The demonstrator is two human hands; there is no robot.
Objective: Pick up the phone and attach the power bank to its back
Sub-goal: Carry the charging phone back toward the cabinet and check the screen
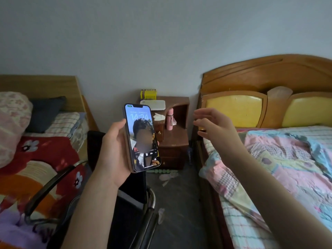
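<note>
Phone (142,137): upright in your left hand (115,151), gripped by its edges, screen toward you. Rigid, smooth, glass-faced, likely slippery; keep hold of the edges, back clear. Right hand (212,126) open, empty, beside it. Power bank not identifiable.

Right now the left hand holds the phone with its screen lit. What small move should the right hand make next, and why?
Probably reach on to the white slab on the nightstand, which may be the power bank. The left hand already grips the phone, while the right hand hangs open and empty in the air toward it.
</note>
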